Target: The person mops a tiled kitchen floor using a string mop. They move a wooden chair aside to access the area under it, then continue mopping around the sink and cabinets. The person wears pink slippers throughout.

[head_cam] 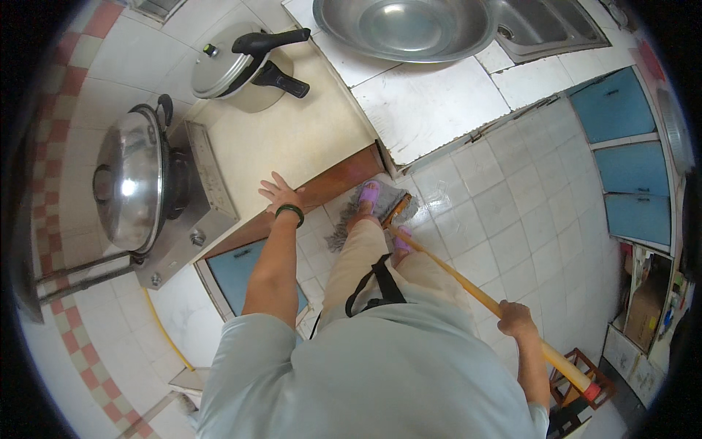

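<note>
My left hand [281, 196] rests with spread fingers at the front edge of the cream countertop [263, 142], holding nothing; a dark green bangle is on that wrist. My right hand [515, 319] is closed around the long yellow handle of a mop [460, 279], whose red-tipped end points to the lower right. The handle slopes down to the grey mop head [351, 211] on the tiled floor, by the cabinet's base. One foot in a pink sandal [369, 196] is on or against the grey mop strands; the other sandal [403, 237] is beside the handle.
On the cream counter stands a pressure cooker [236, 71]. A lidded wok [131, 181] sits on the gas stove [186, 219]. A large metal basin [406, 27] lies beside the steel sink [548, 27]. Blue cabinets [630, 164] line the right, with a wooden stool [581, 378] lower down.
</note>
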Demonstrator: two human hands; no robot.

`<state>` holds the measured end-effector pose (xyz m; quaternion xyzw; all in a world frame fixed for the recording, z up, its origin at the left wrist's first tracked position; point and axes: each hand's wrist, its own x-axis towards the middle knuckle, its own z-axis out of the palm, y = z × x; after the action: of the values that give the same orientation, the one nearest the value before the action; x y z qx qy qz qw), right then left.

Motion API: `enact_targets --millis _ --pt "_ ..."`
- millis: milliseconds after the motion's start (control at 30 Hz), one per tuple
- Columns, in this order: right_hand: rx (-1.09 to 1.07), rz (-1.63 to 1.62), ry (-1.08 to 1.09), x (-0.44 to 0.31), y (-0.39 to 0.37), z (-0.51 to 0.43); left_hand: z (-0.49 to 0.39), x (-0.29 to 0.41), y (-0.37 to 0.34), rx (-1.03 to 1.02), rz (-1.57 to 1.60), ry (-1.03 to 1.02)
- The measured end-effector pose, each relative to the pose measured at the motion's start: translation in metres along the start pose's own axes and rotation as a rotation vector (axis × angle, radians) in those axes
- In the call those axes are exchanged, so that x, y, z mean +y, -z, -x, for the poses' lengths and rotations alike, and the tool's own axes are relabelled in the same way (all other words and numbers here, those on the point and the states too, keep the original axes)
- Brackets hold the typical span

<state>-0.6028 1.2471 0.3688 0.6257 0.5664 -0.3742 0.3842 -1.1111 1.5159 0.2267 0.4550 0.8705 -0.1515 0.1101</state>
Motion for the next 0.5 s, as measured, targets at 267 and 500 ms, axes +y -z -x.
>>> enact_targets --millis 267,500 --pt "-0.020 0.060 0.011 -0.014 0.037 -0.005 0.000 -0.006 0.003 -0.015 -0.041 -0.056" --pt "-0.009 0.036 0.035 -0.012 0.040 0.009 -0.003 -0.011 -0.001 0.035 0.002 -0.123"
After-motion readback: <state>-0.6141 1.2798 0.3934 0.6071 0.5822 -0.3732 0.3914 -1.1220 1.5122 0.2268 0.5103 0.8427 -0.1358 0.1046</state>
